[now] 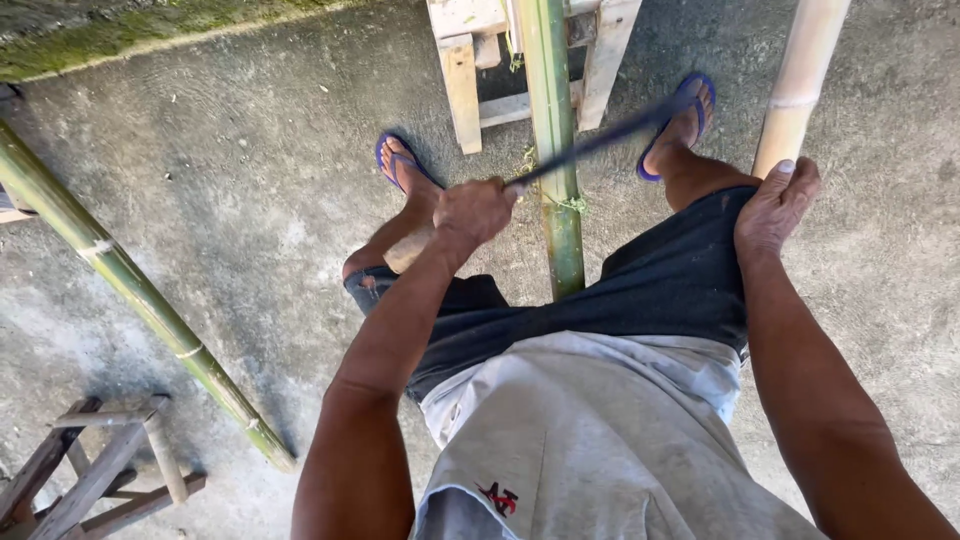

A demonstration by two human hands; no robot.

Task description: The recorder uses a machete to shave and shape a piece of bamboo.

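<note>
My left hand (472, 212) is closed on the handle of a long dark blade (610, 135). The motion-blurred blade slants up to the right across a green bamboo pole (556, 160). That pole runs from a wooden stand (462, 70) down between my legs. My right hand (775, 205) rests on my right thigh and grips the lower end of a tan bamboo pole (803, 70), which rises out of the top of the view. My feet in blue flip-flops stand on either side of the green pole.
A second green bamboo pole (130, 285) lies diagonally across the concrete floor on the left. A small dark wooden stool (100, 475) stands at the bottom left. A mossy ledge (120, 30) borders the top left.
</note>
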